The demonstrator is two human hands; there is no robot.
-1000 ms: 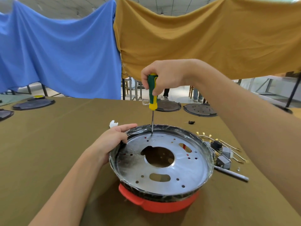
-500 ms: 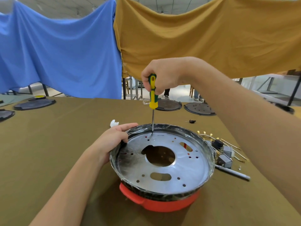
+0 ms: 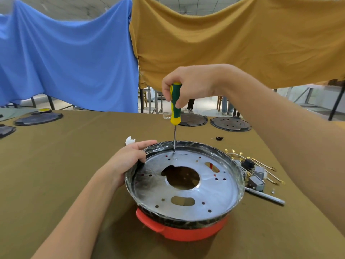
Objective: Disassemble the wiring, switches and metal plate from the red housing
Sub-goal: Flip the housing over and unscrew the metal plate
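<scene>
metal plate [image 3: 205,191] in red housing [image 3: 186,232], seemingly seated

- A blue cloth [image 3: 65,58] hangs across the back on the left.
- A mustard cloth [image 3: 233,43] hangs beside it on the right, their edges meeting.
- An olive-brown cover [image 3: 56,165] lies over the table.
- Dark round lids [image 3: 230,123] rest at the table's far edge.
- Below the cloths show metal table legs [image 3: 337,103] and a pale floor [image 3: 203,107].
- A gridded ceiling [image 3: 78,8] shows above, evenly lit.
</scene>
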